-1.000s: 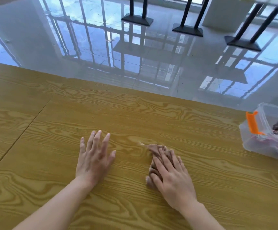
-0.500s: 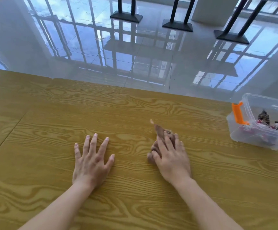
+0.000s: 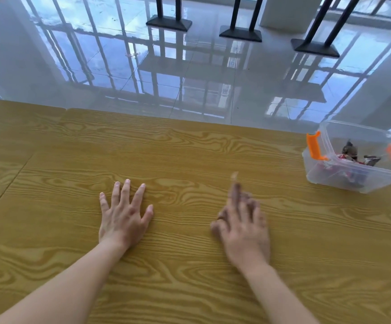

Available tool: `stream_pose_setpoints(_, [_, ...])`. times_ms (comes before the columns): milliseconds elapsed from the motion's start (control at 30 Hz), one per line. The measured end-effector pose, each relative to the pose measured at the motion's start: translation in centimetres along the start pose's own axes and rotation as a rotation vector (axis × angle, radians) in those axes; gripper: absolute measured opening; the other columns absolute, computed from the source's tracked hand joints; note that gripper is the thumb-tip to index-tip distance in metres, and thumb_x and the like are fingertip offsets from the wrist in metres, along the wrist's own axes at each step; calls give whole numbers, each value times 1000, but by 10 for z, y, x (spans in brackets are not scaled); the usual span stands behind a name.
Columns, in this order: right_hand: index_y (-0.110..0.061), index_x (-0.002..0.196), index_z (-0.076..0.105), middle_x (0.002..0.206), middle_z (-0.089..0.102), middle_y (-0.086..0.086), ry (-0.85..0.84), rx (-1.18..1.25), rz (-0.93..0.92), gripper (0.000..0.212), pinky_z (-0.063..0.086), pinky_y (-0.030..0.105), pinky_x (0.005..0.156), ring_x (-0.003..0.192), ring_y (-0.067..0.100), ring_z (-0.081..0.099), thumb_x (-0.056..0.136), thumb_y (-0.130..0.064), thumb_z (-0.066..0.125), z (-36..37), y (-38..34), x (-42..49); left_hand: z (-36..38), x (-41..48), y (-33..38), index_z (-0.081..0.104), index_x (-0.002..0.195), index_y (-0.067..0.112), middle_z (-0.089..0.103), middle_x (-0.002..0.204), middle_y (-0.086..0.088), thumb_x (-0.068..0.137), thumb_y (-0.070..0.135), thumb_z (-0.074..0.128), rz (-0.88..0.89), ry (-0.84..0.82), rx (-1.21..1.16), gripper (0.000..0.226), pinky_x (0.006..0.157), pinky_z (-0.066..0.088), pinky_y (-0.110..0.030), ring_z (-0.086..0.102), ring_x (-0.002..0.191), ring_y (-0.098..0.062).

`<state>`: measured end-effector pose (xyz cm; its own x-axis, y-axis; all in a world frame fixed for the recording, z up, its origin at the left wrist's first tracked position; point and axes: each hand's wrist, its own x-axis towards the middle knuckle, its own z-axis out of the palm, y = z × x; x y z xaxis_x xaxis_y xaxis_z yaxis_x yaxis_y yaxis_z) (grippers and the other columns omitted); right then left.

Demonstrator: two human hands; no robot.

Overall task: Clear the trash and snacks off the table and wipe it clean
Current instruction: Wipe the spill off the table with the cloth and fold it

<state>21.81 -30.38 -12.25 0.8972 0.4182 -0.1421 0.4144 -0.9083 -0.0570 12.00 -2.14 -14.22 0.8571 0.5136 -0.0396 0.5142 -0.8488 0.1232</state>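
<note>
My right hand (image 3: 242, 230) presses flat, fingers together, on a brown cloth (image 3: 235, 191) that pokes out past my fingertips; it is motion-blurred, so I can only say it looks crumpled, with a pale corner at its far tip. My left hand (image 3: 123, 217) lies open, fingers spread, palm down on the desk (image 3: 189, 155), holding nothing. At the far right I see a clear plastic box (image 3: 351, 174) with orange latches, holding dark and red wrappers (image 3: 353, 155).
</note>
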Motion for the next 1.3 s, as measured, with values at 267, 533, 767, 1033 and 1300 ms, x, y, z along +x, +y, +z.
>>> stream_pose_setpoints(267, [-36, 154, 24, 165, 4, -7, -18, -24, -342, 67, 0, 42, 120, 151, 21, -13, 95, -68, 20, 3, -11, -16, -10, -9, -15, 27, 152, 33, 16, 163, -7, 89, 63, 24, 23, 19, -224, 70, 121, 0, -54, 0, 152, -23])
stream_pose_setpoints(533, [-32, 156, 2, 165, -9, 1, -61, 47, -117, 67, -6, 48, 121, 148, 33, -18, 97, -62, 10, 0, -138, 88, -11, -45, -124, 22, 153, 35, 12, 164, -8, 87, 70, 17, -109, -1, -48, 74, 118, 3, -63, -1, 152, -26])
stream_pose_setpoints(767, [-31, 155, 15, 166, -3, 1, -72, 23, -497, 62, -6, 49, 120, 149, 32, -16, 98, -56, 16, 2, -253, 68, -14, -46, -125, 27, 153, 32, 15, 164, -6, 87, 67, 18, -93, 33, -58, 75, 120, 1, -57, 2, 152, -24])
stream_pose_setpoints(1033, [-37, 152, 29, 164, 9, -11, 32, -41, -426, 55, 5, 40, 120, 151, 16, -8, 102, -58, 20, 11, -105, 5, -14, -49, -123, 23, 154, 24, 10, 164, -12, 88, 68, 13, -43, -40, -38, 80, 117, -3, -64, -2, 152, -28])
stream_pose_setpoints(1300, [-34, 156, 10, 165, 0, -3, 19, 21, 6, 59, 0, 43, 123, 151, 26, -8, 102, -55, 16, 7, -107, -7, -15, -36, -47, 10, 156, 35, -2, 165, -8, 87, 70, 5, 122, -110, -56, 77, 115, -15, -61, -17, 150, -28])
